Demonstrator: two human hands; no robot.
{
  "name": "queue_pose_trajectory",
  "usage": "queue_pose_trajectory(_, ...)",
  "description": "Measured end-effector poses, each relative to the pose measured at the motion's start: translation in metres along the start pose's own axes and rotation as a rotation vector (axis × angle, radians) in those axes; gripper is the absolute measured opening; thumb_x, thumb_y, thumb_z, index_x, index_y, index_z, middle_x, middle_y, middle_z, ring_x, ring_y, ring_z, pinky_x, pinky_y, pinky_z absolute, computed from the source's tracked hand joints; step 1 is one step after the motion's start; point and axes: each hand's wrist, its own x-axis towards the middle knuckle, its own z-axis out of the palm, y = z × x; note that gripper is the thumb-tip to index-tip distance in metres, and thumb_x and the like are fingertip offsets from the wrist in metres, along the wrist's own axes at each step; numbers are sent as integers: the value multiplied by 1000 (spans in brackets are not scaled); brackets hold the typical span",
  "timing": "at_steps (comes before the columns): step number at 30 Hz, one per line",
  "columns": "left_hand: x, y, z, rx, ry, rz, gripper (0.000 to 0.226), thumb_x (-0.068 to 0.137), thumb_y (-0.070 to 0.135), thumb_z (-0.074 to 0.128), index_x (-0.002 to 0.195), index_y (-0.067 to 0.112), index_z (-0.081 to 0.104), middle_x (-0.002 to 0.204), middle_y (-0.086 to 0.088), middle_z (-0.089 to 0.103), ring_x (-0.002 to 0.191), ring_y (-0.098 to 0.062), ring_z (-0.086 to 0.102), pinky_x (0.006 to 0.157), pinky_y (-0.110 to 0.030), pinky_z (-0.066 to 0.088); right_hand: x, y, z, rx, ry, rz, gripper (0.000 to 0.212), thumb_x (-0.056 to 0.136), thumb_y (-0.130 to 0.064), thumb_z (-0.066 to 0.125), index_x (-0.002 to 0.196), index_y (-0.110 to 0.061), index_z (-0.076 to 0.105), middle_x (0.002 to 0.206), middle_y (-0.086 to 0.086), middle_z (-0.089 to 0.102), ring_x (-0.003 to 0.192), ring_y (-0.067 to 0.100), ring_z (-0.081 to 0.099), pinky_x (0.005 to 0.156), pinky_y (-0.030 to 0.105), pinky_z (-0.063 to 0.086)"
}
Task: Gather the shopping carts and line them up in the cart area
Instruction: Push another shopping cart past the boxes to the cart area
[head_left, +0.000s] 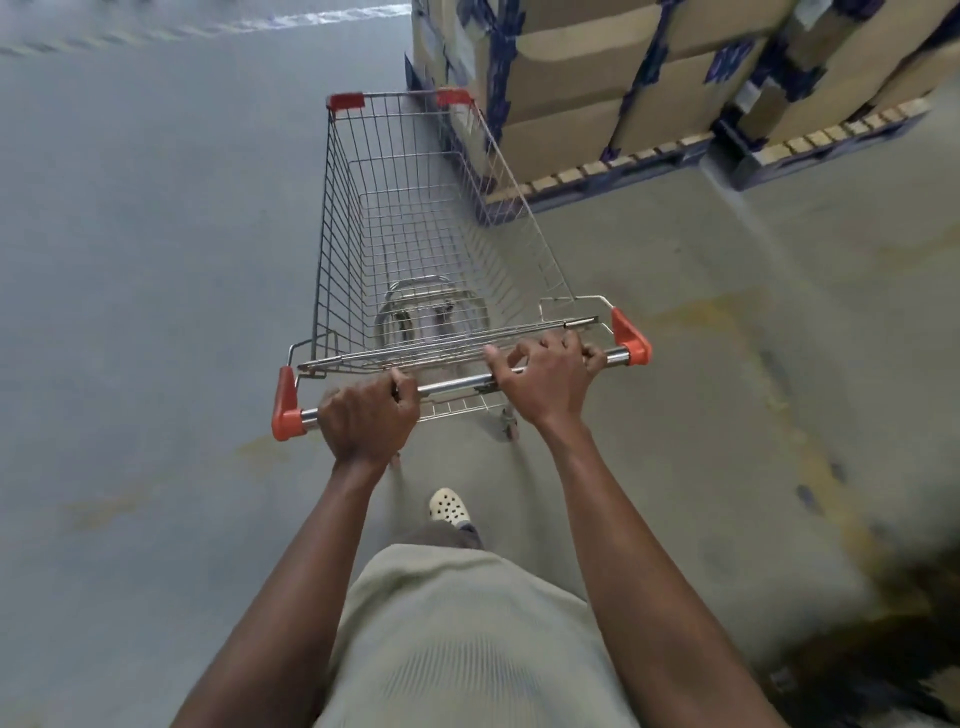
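Cart (415, 234) points away, lengthwise ahead.

Grey concrete floor (130, 291), smooth, with faded yellowish marks and a worn yellow stripe (826, 467) running down the right side. A pale painted line (291, 20) crosses the floor at the top edge. Upper right: stacked cardboard boxes (571, 78) with dark blue printed patches, standing on a wooden pallet (613, 169) with a blue base. A second pallet (831, 137) of similar boxes stands just beside it, a narrow gap between them. Lower right corner: a dark, blurred patch (883, 649), not identifiable.
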Motion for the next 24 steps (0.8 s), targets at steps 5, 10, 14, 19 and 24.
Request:
queue_pose_trajectory(5, 82, -16, 19, 34, -41, -42, 48, 94, 30, 48, 49, 15, 54, 44, 2, 38, 38, -17, 36, 55, -25, 26, 82, -40, 13, 15, -48, -36, 53, 88, -77, 46, 76, -34, 75, 102, -10, 70, 116, 18, 52, 100, 48, 24)
queue_pose_trajectory(10, 164, -37, 38, 22, -35, -108, 45, 92, 27, 52, 51, 11, 58, 44, -1, 44, 39, -22, 42, 57, -28, 33, 159, -83, 30, 9, -70, -85, 56, 87, -78, 44, 78, -34, 76, 101, -10, 69, 113, 18, 52, 97, 44, 21)
queue_pose_trajectory(14, 234, -52, 55, 25, -12, -146, 47, 92, 30, 45, 50, 11, 57, 44, -3, 49, 39, -24, 46, 59, -31, 39, 227, -118, 49, -5, -48, -125, 59, 88, -78, 40, 80, -32, 77, 101, -8, 68, 110, 18, 52, 96, 43, 20)
queue_pose_trajectory(19, 325, -73, 75, 37, 2, -186, 48, 93, 31, 45, 50, 12, 57, 44, -3, 48, 40, -23, 42, 58, -30, 35, 321, -165, 77, -32, -22, -164, 62, 89, -75, 39, 83, -28, 79, 99, -5, 68, 106, 18, 52, 94, 42, 21)
queue_pose_trajectory(24, 416, -88, 89, 40, 17, -254, 53, 92, 36, 39, 50, 9, 59, 45, -2, 45, 42, -22, 36, 59, -29, 28, 416, -221, 95, -90, -50, -178, 60, 90, -69, 39, 82, -27, 80, 94, -4, 67, 101, 17, 50, 92, 42, 22)
